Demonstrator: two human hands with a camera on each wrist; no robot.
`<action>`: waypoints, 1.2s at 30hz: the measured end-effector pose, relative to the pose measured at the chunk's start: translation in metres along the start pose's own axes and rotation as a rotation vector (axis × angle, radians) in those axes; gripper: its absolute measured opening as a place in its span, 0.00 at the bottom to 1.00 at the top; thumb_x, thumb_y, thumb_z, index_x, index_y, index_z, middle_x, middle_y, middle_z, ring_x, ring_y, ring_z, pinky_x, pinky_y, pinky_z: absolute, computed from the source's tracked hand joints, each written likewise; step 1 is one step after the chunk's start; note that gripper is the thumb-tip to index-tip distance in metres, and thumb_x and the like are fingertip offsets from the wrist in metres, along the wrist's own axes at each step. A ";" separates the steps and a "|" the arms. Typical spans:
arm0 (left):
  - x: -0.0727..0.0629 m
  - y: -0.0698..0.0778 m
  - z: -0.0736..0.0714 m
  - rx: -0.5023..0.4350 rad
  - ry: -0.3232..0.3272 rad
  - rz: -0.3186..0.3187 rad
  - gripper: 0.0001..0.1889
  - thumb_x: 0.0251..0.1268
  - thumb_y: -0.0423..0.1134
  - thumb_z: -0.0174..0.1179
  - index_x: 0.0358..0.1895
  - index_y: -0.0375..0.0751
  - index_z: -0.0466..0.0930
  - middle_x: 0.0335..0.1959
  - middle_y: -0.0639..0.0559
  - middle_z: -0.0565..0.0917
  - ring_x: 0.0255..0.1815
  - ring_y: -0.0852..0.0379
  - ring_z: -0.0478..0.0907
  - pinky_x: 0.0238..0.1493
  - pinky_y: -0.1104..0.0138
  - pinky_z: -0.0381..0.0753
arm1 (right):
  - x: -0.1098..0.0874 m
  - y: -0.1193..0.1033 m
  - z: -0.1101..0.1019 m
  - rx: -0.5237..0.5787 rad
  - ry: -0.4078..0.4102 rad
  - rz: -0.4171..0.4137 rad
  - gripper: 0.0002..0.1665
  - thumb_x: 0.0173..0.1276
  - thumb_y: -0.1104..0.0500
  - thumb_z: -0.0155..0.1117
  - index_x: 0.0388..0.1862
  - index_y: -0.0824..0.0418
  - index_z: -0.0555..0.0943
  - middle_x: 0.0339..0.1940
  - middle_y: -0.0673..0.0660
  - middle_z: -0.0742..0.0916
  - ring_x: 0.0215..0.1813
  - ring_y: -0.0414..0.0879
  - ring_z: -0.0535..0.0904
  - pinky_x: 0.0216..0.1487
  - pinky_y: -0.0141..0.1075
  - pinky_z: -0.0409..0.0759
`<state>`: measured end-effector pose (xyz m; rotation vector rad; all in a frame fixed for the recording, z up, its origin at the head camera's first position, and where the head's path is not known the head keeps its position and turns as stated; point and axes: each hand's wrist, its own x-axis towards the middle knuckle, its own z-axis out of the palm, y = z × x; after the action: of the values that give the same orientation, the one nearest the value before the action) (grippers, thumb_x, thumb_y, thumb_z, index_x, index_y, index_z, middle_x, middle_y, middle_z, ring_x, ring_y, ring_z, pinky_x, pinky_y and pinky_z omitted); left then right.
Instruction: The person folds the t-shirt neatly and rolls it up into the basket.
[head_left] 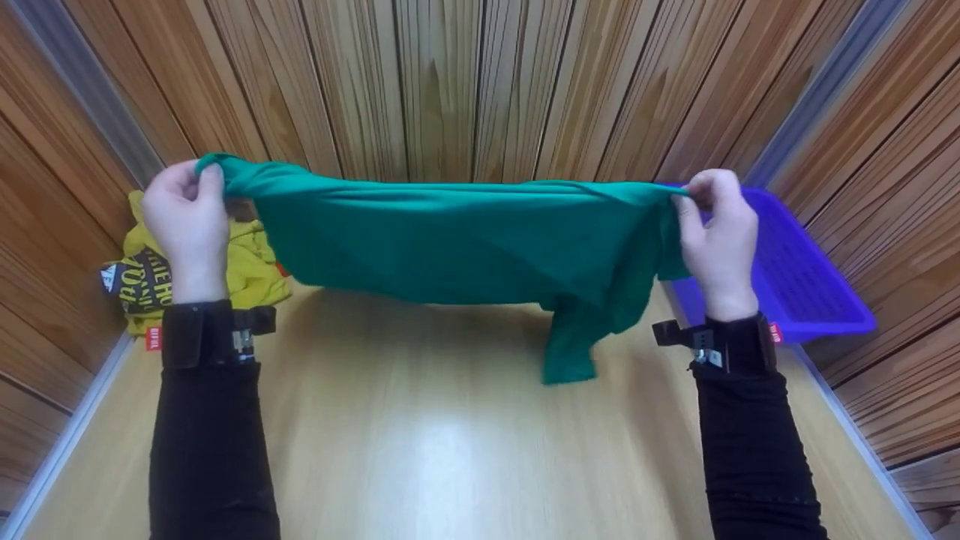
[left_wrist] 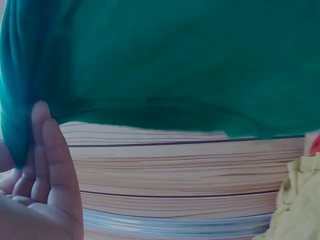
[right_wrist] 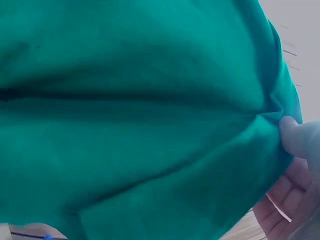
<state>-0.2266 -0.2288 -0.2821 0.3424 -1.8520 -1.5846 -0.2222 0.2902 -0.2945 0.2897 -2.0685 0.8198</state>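
Observation:
A green shirt (head_left: 450,240) hangs stretched between two hands above the wooden table, its top edge pulled almost straight. My left hand (head_left: 187,217) pinches one upper corner between thumb and fingers. At the opposite corner, my right hand (head_left: 720,232) pinches the cloth, and folds run inward from that grip in the right wrist view. A narrow sleeve-like flap (head_left: 571,352) dangles below the lower edge, toward the right. In the left wrist view the green cloth (left_wrist: 175,60) fills the upper part, with the left fingers (left_wrist: 60,165) against its edge.
A crumpled yellow garment (head_left: 251,262) with dark print lies at the left, partly behind the left hand and wrist. At the right stands a purple plastic basket (head_left: 814,277), partly behind the right hand. Wood-panelled walls (head_left: 442,90) enclose the table (head_left: 450,435) at the back and sides.

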 end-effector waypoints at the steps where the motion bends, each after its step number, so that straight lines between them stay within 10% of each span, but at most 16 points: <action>1: -0.002 0.001 -0.001 -0.022 0.000 0.005 0.07 0.72 0.39 0.58 0.40 0.42 0.84 0.32 0.58 0.81 0.37 0.63 0.76 0.45 0.70 0.71 | 0.000 -0.001 -0.001 0.017 0.024 0.000 0.06 0.71 0.68 0.59 0.41 0.72 0.74 0.37 0.60 0.83 0.39 0.43 0.78 0.41 0.31 0.72; 7: -0.010 0.002 0.001 -0.103 -0.048 0.007 0.06 0.71 0.38 0.59 0.40 0.41 0.84 0.31 0.55 0.83 0.33 0.61 0.80 0.41 0.73 0.78 | 0.000 0.005 -0.002 0.087 0.082 -0.010 0.07 0.70 0.67 0.60 0.39 0.72 0.73 0.32 0.43 0.78 0.32 0.33 0.73 0.34 0.27 0.67; 12: -0.010 -0.014 0.005 -0.165 -0.156 -0.124 0.04 0.71 0.36 0.59 0.40 0.39 0.81 0.29 0.53 0.84 0.23 0.61 0.81 0.29 0.73 0.82 | -0.002 0.020 0.012 0.044 -0.079 0.039 0.08 0.69 0.68 0.61 0.41 0.72 0.73 0.31 0.57 0.82 0.32 0.39 0.73 0.35 0.31 0.67; 17: -0.007 -0.040 0.021 -0.234 -0.254 -0.345 0.04 0.74 0.34 0.55 0.41 0.37 0.76 0.27 0.52 0.82 0.20 0.61 0.81 0.25 0.72 0.81 | -0.006 0.037 0.040 0.070 -0.329 0.322 0.07 0.71 0.66 0.58 0.42 0.68 0.70 0.35 0.62 0.80 0.38 0.48 0.74 0.40 0.37 0.70; 20: -0.003 -0.049 0.032 -0.372 -0.275 -0.493 0.04 0.76 0.34 0.52 0.45 0.38 0.71 0.33 0.49 0.80 0.25 0.59 0.83 0.30 0.72 0.83 | 0.000 0.041 0.059 0.288 -0.393 0.535 0.06 0.73 0.65 0.54 0.40 0.64 0.67 0.31 0.54 0.73 0.32 0.42 0.70 0.35 0.32 0.72; 25: 0.009 -0.036 0.046 -0.775 -0.185 -0.585 0.06 0.77 0.35 0.47 0.52 0.39 0.66 0.47 0.44 0.75 0.39 0.53 0.82 0.40 0.69 0.83 | 0.031 0.027 0.082 0.837 -0.126 0.690 0.09 0.74 0.71 0.48 0.38 0.60 0.62 0.25 0.49 0.67 0.24 0.38 0.64 0.26 0.27 0.68; 31: 0.023 0.010 0.056 -1.292 -0.122 -0.371 0.09 0.78 0.34 0.45 0.54 0.38 0.69 0.43 0.40 0.79 0.38 0.46 0.81 0.39 0.62 0.82 | 0.080 -0.013 0.073 1.302 0.315 0.311 0.07 0.73 0.77 0.46 0.38 0.69 0.62 0.37 0.60 0.79 0.39 0.48 0.77 0.45 0.35 0.76; 36: 0.023 0.017 0.056 -1.461 -0.213 -0.266 0.08 0.79 0.33 0.43 0.52 0.35 0.70 0.40 0.36 0.80 0.33 0.44 0.81 0.36 0.60 0.82 | 0.084 -0.026 0.051 1.318 0.389 0.178 0.05 0.74 0.77 0.42 0.39 0.71 0.60 0.59 0.65 0.81 0.62 0.52 0.76 0.65 0.40 0.71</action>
<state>-0.2752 -0.1950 -0.2612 -0.2770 -0.3725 -2.7220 -0.2925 0.2455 -0.2362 0.5759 -0.9447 2.0746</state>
